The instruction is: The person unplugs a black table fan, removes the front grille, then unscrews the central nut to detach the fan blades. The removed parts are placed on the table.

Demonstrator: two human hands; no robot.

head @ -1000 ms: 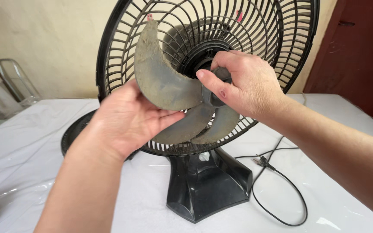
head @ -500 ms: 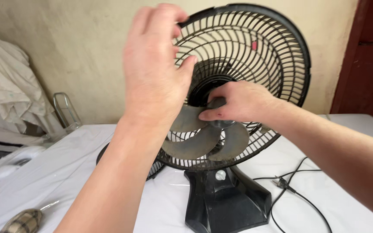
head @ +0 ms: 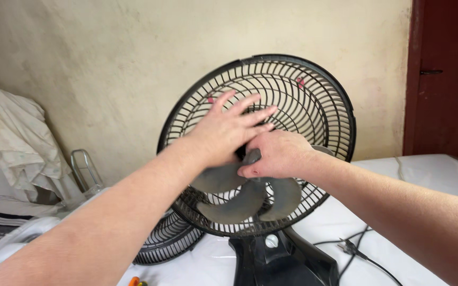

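A black table fan stands on a white-covered table (head: pixel 441 180), its rear grille (head: pixel 314 106) upright on a black base (head: pixel 282 262). Dusty grey blades (head: pixel 239 204) sit in front of the grille. My right hand (head: pixel 276 156) is closed around the hub at the blades' centre. My left hand (head: pixel 229 130) is blurred, fingers spread, lying flat against the grille and the upper blade, just left of my right hand. It holds nothing.
The fan's detached front grille (head: pixel 165 241) lies flat on the table at the left. A black cord with a plug (head: pixel 353 246) trails right of the base. A white cloth (head: pixel 11 143) hangs at the left wall. A dark red door (head: pixel 446 79) is at the right.
My left hand let go of the lower blade, rose above the fan, then came down flat on the grille. My right hand stayed on the hub. The camera pulled back.
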